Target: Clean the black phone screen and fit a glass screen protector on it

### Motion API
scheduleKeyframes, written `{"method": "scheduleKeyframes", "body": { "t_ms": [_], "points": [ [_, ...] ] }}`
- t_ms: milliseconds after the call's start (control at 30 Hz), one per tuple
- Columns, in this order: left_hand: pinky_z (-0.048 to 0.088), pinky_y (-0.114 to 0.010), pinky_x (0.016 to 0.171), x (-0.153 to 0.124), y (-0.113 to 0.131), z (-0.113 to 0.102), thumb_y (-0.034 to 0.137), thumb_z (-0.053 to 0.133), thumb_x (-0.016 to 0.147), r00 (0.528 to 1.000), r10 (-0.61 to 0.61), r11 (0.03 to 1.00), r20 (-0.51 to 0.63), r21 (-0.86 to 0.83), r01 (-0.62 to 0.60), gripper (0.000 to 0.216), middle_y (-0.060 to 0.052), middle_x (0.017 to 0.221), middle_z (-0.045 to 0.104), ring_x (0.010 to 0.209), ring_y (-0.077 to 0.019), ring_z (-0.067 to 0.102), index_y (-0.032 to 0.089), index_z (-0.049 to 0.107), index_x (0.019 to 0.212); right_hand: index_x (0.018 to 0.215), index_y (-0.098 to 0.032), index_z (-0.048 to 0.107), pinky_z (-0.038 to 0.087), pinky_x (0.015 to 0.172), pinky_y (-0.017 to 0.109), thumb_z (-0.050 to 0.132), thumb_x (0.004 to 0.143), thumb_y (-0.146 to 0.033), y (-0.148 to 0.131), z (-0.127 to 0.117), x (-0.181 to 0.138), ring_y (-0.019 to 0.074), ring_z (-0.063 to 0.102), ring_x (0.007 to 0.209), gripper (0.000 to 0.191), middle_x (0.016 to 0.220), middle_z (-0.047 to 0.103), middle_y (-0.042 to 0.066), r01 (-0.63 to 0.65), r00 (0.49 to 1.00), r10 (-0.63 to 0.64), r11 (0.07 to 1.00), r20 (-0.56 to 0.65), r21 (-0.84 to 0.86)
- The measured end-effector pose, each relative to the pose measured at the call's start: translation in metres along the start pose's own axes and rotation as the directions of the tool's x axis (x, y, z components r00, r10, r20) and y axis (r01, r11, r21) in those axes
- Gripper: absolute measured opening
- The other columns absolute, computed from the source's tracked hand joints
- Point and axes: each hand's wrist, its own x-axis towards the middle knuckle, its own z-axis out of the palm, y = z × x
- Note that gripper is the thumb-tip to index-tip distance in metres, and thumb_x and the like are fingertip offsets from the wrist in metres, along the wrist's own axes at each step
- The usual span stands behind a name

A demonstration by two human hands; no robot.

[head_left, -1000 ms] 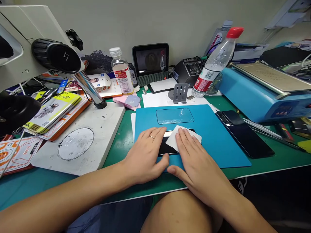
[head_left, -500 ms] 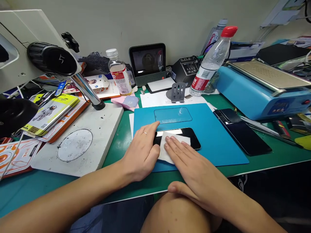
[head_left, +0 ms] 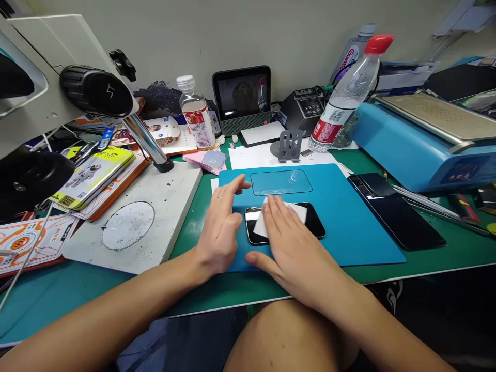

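Head view: the right hand [head_left: 296, 249], flat, fingers together, covers a white wipe [head_left: 261, 226] on the phone [head_left: 316, 224]; the left hand [head_left: 221, 227], loosely spread, is just left.

The pale-capped bottle at the back [head_left: 350, 57] bears lettering that begins "Ga", its remainder unclear. On the yellow box [head_left: 91, 178], large print along the far edge seems to end in "TERY", partly covered. A pale angular logo marks the black knob [head_left: 109, 92]. The label of the red-capped bottle [head_left: 329, 124] carries a barcode above white characters too small to read. Print on the white-capped bottle [head_left: 198, 124] and the orange-and-white box [head_left: 33, 243] is likewise illegible
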Motion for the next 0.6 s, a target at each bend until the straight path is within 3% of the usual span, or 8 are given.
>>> {"method": "scheduleKeyframes", "body": {
  "t_ms": [133, 267, 433, 600],
  "points": [
    [0.045, -0.052, 0.114, -0.001, -0.003, 0.0, 0.023, 0.037, 0.088, 1.0, 0.012, 0.998, -0.023, -0.066, -0.014, 0.07, -0.009, 0.145, 0.062, 0.13, -0.0283, 0.057, 0.023, 0.042, 0.158, 0.163, 0.004, 0.036, 0.029, 0.131, 0.063, 0.045, 0.098, -0.078, -0.017, -0.009, 0.02, 0.0428, 0.023, 0.163, 0.106, 0.172, 0.026, 0.031, 0.116, 0.984, -0.128, 0.988, 0.125, 0.102],
    [0.046, -0.052, 0.113, -0.002, -0.003, -0.003, 0.023, 0.038, 0.09, 1.0, 0.004, 0.998, -0.016, -0.062, -0.005, 0.068, -0.009, 0.145, 0.062, 0.131, -0.0284, 0.057, 0.024, 0.043, 0.157, 0.164, 0.005, 0.034, 0.03, 0.132, 0.057, 0.046, 0.097, -0.079, -0.024, -0.015, 0.008, 0.0404, 0.023, 0.163, 0.108, 0.173, 0.024, 0.029, 0.25, 0.951, -0.27, 0.958, 0.15, 0.139],
    [0.046, -0.053, 0.113, -0.002, -0.001, -0.004, 0.023, 0.038, 0.088, 0.998, 0.002, 1.0, 0.066, -0.003, -0.002, 0.068, -0.011, 0.144, 0.063, 0.131, -0.0294, 0.057, 0.02, 0.044, 0.156, 0.163, 0.003, 0.037, 0.039, 0.128, 0.056, 0.044, 0.097, -0.079, -0.005, -0.019, -0.016, 0.0413, 0.033, 0.16, 0.106, 0.172, 0.027, 0.028, 0.266, 0.954, -0.265, 0.964, 0.142, 0.011],
    [0.049, -0.053, 0.111, -0.001, 0.003, -0.004, 0.018, 0.04, 0.083, 0.979, 0.029, 0.998, 0.201, 0.05, -0.04, 0.074, -0.013, 0.141, 0.065, 0.129, -0.0297, 0.059, 0.016, 0.038, 0.158, 0.166, 0.0, 0.031, 0.045, 0.124, 0.058, 0.047, 0.102, -0.07, 0.021, -0.021, -0.035, 0.0394, 0.032, 0.161, 0.097, 0.173, 0.028, 0.026, 0.242, 0.97, -0.236, 0.965, 0.067, -0.104]
  ]
}}
